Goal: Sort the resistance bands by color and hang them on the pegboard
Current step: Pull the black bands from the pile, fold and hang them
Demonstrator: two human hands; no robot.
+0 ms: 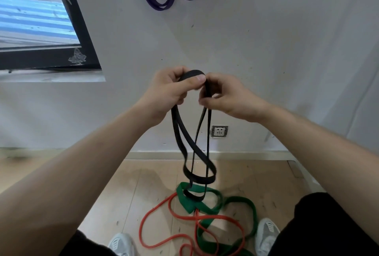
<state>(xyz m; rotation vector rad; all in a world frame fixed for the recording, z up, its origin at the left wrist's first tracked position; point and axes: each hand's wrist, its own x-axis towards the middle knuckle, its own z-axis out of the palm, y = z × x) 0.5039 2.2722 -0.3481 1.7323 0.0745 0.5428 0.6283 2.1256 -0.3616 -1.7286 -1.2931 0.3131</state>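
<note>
Left hand [166,91] and right hand [227,97] both grip the black bands [196,145], looped above the green bands [207,204].

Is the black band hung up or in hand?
In hand, not hung: left hand and right hand pinch the black band at its top; loops dangle toward the green band.

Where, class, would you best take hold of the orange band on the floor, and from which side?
Pinch the orange band at its left loop, coming from above and the left: that curve lies alone on bare floor, whereas its right part crosses the green bands.
</note>
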